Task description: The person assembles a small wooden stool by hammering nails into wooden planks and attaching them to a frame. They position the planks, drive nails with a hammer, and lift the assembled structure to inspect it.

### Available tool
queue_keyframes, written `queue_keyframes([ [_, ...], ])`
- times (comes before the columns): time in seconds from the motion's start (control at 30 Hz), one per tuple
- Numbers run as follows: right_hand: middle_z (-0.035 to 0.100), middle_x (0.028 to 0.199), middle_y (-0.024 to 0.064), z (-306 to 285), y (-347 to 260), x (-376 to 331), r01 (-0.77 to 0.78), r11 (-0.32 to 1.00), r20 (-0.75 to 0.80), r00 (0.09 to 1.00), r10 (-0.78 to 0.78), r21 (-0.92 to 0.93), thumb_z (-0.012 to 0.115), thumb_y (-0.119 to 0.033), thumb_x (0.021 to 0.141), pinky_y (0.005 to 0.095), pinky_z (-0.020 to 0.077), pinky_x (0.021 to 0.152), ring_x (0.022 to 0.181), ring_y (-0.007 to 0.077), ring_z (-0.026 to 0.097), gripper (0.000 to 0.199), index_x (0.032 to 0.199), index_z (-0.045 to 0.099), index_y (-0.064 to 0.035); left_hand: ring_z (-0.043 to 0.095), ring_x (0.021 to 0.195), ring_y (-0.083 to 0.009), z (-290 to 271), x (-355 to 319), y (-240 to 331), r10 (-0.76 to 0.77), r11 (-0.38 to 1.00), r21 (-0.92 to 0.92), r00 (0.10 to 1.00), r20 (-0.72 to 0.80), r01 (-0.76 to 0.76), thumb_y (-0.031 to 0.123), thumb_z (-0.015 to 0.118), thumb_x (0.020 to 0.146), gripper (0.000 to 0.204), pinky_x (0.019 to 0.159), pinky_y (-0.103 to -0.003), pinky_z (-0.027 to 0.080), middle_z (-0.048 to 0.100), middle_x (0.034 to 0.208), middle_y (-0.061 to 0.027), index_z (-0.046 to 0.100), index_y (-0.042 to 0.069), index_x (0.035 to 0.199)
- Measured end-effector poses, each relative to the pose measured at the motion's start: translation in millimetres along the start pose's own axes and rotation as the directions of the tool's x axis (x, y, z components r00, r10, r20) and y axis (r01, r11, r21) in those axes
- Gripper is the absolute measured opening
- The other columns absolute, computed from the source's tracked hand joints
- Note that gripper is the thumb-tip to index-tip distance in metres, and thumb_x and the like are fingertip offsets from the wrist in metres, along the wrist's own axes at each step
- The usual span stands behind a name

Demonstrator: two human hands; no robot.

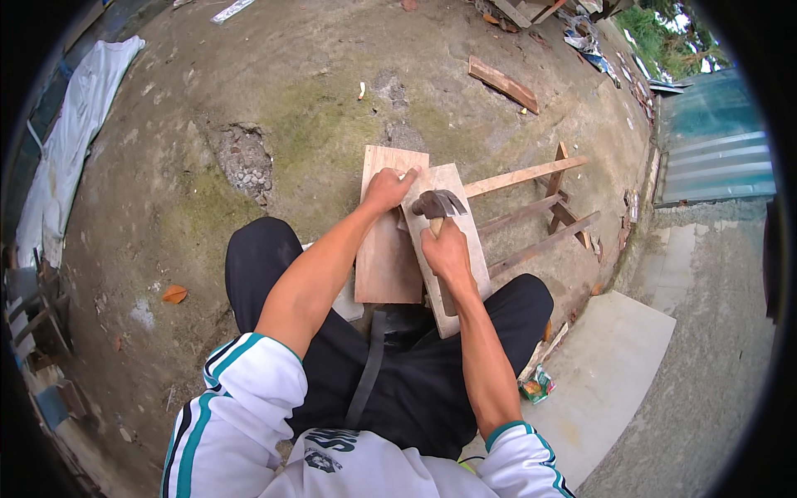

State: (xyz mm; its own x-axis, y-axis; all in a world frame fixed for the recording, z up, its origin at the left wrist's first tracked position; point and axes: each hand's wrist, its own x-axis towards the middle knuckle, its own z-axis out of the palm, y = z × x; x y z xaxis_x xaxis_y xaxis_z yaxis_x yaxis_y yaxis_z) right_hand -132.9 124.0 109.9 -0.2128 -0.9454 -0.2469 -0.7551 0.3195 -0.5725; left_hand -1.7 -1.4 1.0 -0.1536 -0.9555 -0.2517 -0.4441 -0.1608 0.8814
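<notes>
Gripping hammer (432,204) in right hand (447,249) with fingers wrapped round handle. Held above slanting board (442,178): long axis running away from body, head at far end, claw toward right. Resting left hand (388,191) at straighter board (388,266) with fingers bunched; cannot tell whether pinching anything.

One left hand (386,189), one right hand (447,249), one hammer (437,203); two boards (387,261) at centre, perhaps a third pale one (347,307), mostly hidden, toward seven o'clock; one wooden frame (520,213) toward three, one plank (503,85) at one, one leaf (174,294) at nine.
</notes>
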Motion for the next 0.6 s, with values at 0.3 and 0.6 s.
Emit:
queue_keyframes([
  [0.3, 0.065, 0.101, 0.0358, 5.4, 4.8, -1.6, -0.04, 0.999, 0.021, 0.999, 0.041, -0.032, 0.057, -0.016, 0.089, 0.0533, 0.0496, 0.076, 0.094, 0.0478, 0.065, 0.031, 0.11, 0.059, 0.0071, 0.066, 0.07, -0.0423, 6.3, -3.2, -0.8, 0.004, 1.0, -0.017, 1.0, 0.005, -0.004, 0.067, 0.055, 0.087, 0.076, 0.069, -0.052, 0.048, 0.064, 0.068, -0.0288, 0.065, -0.005, 0.068],
  [0.6, 0.066, 0.096, 0.0337, 15.9, 12.6, -2.7, -0.021, 0.999, 0.003, 1.0, 0.022, -0.036, 0.059, -0.014, 0.089, 0.0498, 0.0505, 0.078, 0.091, 0.0484, 0.065, 0.034, 0.116, 0.059, 0.0077, 0.065, 0.068, -0.0396, 4.7, -4.6, 1.5, 0.025, 0.999, -0.02, 1.0, -0.001, -0.025, 0.068, 0.056, 0.086, 0.076, 0.068, -0.05, 0.048, 0.062, 0.065, -0.0273, 0.065, -0.006, 0.068],
])
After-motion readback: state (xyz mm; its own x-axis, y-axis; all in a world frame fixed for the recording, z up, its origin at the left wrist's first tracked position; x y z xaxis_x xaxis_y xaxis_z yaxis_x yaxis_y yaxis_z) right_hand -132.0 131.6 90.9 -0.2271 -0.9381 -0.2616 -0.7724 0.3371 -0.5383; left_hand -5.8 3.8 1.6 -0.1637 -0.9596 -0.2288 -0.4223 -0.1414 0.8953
